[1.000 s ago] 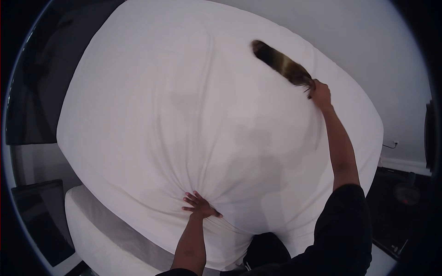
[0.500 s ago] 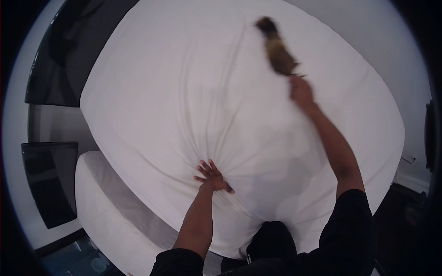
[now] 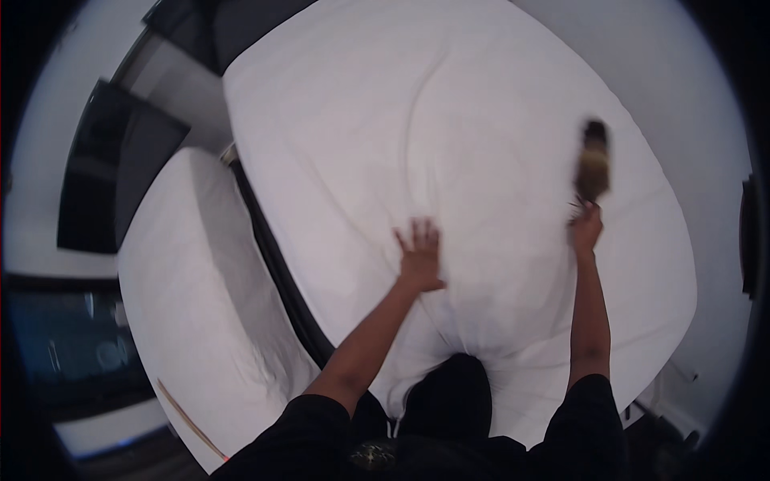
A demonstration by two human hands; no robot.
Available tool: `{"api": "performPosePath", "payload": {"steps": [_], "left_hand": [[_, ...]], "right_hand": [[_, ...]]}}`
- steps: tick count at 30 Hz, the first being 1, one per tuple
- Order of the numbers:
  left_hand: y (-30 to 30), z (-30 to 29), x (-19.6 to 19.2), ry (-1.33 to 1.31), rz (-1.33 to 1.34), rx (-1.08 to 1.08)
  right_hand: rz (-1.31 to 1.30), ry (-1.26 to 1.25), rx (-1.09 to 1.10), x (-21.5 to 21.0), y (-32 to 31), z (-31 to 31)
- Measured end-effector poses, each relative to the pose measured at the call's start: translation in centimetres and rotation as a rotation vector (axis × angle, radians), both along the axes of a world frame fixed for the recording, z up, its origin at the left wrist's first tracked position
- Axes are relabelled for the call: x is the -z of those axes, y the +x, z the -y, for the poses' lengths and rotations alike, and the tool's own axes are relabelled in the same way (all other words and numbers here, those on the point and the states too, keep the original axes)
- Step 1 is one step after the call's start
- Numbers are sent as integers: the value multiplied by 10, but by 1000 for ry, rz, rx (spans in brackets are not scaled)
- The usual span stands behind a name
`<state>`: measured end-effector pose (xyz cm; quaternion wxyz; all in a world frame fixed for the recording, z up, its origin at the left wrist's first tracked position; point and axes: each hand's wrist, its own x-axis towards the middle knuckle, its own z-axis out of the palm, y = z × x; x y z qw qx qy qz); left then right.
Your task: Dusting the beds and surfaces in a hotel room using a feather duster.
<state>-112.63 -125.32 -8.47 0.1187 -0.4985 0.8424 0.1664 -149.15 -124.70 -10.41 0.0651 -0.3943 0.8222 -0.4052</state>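
White fitted sheet (image 3: pixel 497 104) covers the wide mattress in front of me, with creases running away from my left hand. My left hand (image 3: pixel 420 258) presses flat on it, fingers spread, holding nothing. Out to the right, my right hand (image 3: pixel 587 228) is closed round the near end of a brown feather duster (image 3: pixel 593 170). Motion blurs the duster; its far tip is dark and its middle tan. It is over the right part of the sheet, and I cannot tell whether it touches the cloth. One of my knees, in black cloth (image 3: pixel 449 397), rests at the near edge of the mattress.
A smaller white mattress (image 3: pixel 172 232) lies to the left, with a dark gap (image 3: pixel 277 264) between the two. Dark glossy headboard panels (image 3: pixel 96 176) stand at the left. A thin stick-like strip (image 3: pixel 192 425) lies at lower left. A pale wall (image 3: pixel 682 104) runs along the right.
The right hand has swept the duster rightward and nearer to me. My left hand, still spread flat, appears farther forward and right. The view has turned, showing more of the smaller mattress.
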Motion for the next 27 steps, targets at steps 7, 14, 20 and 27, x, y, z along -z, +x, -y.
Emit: {"api": "performPosePath", "payload": {"steps": [7,14,20,27], "left_hand": [[-6,-210,-8,333,-244,480],[116,-274,0,610,-817,-31],[252,-337,-8,656,-886,-754],[338,-438,-21,293,-841,-1190]], "right_hand": [[-112,211,-169,17,137,-2],[13,486,-1388,1,412,-93],[444,283,-1112,-16,406,-78],[393,266,-466,-4,435,-44]]}}
